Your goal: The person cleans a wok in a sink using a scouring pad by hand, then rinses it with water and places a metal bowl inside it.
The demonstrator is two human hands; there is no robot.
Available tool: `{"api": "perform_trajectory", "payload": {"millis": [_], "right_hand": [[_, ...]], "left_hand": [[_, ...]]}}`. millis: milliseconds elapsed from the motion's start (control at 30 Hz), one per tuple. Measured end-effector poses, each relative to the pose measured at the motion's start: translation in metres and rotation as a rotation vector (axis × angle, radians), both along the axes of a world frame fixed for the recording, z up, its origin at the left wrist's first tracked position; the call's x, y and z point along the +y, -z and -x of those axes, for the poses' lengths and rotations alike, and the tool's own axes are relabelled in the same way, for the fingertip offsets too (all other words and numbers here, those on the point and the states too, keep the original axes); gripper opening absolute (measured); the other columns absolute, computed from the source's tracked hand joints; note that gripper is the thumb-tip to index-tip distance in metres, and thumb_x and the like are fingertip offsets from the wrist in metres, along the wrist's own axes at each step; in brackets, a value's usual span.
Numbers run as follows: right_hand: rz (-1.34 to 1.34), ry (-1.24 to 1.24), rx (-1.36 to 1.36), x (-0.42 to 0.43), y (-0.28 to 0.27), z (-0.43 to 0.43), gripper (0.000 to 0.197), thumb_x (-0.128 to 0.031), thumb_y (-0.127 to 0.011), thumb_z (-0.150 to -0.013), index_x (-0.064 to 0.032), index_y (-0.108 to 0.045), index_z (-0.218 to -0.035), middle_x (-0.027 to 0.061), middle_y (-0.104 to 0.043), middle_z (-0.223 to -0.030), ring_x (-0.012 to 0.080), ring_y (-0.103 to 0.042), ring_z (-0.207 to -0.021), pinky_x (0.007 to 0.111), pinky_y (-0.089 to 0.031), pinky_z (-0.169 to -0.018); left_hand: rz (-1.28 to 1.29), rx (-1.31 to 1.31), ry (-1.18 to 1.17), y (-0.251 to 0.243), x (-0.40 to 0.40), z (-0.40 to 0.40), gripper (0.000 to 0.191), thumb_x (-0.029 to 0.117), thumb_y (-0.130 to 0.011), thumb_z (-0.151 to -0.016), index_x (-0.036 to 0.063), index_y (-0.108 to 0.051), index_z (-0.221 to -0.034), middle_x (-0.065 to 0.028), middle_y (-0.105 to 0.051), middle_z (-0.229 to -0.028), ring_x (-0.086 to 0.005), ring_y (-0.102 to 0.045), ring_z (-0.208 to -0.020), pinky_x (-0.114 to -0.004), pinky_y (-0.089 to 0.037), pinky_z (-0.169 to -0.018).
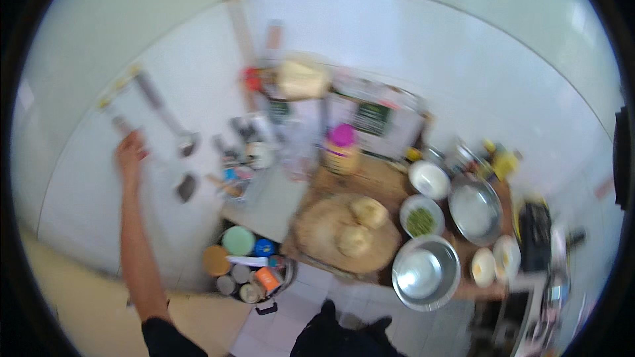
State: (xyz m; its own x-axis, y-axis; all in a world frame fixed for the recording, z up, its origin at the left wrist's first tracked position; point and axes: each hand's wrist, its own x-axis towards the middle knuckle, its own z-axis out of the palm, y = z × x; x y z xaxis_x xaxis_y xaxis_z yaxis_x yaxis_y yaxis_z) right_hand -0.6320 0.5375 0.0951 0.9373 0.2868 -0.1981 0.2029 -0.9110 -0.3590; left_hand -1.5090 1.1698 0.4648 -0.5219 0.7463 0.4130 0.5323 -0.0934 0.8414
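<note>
At the left, my left hand [131, 148] is raised to the wall, its fingers closed around the handle of a hanging metal spatula [186, 187]; blur hides the exact grip. A metal ladle [187, 145] hangs just right of it. My right hand is out of view. Before me, two pale round food pieces [353, 240] lie on a round wooden chopping board [317, 233]. Right of the board are a bowl of chopped greens [420, 221] and a shiny metal basin [426, 273].
A jar with a magenta lid [343, 135] stands behind the board. A white bowl [429, 180], another metal basin [475, 210] and small bowls with eggs or similar food [483, 267] fill the right side. Lidded containers [238, 241] crowd a bin below left.
</note>
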Motion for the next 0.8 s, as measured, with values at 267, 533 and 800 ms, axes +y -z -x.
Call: {"api": "perform_trajectory", "payload": {"millis": [267,533,800], "right_hand": [[0.192,0.350,0.003,-0.165,0.013,0.085,0.046,-0.019,-0.068,-0.085,-0.0003,-0.062,-0.127,0.0233,-0.071,-0.112,0.0426,-0.066,-0.109,0.047,-0.052,-0.097],[0.090,0.815,0.228,-0.227,-0.023,0.151,0.046,-0.018,-0.067,-0.082,0.0016,-0.066,-0.123,0.0273,-0.071,-0.117,0.0436,-0.066,-0.114,0.047,-0.053,-0.099],[-0.122,0.878,0.202,-0.309,0.067,0.110,0.051,-0.026,-0.071,-0.081,0.0006,-0.065,-0.123,0.0255,-0.070,-0.120,0.0415,-0.065,-0.117,0.045,-0.052,-0.100]], "left_hand": [[-0.031,-0.088,-0.195,0.100,-0.078,-0.017,0.044,0.025,-0.066,-0.102,-0.0007,-0.057,-0.136,-0.0144,-0.065,-0.124,-0.0218,-0.065,-0.108,-0.033,-0.058,-0.084],[0.273,0.094,0.355,0.160,-0.242,-0.373,0.040,0.021,-0.073,-0.096,-0.0050,-0.067,-0.126,-0.0202,-0.071,-0.116,-0.0279,-0.069,-0.091,-0.040,-0.059,-0.078],[0.639,-0.307,1.080,0.212,-0.339,-0.633,0.041,0.013,-0.069,-0.100,-0.0045,-0.056,-0.135,-0.0154,-0.066,-0.122,-0.0264,-0.067,-0.104,-0.037,-0.058,-0.083]]}}
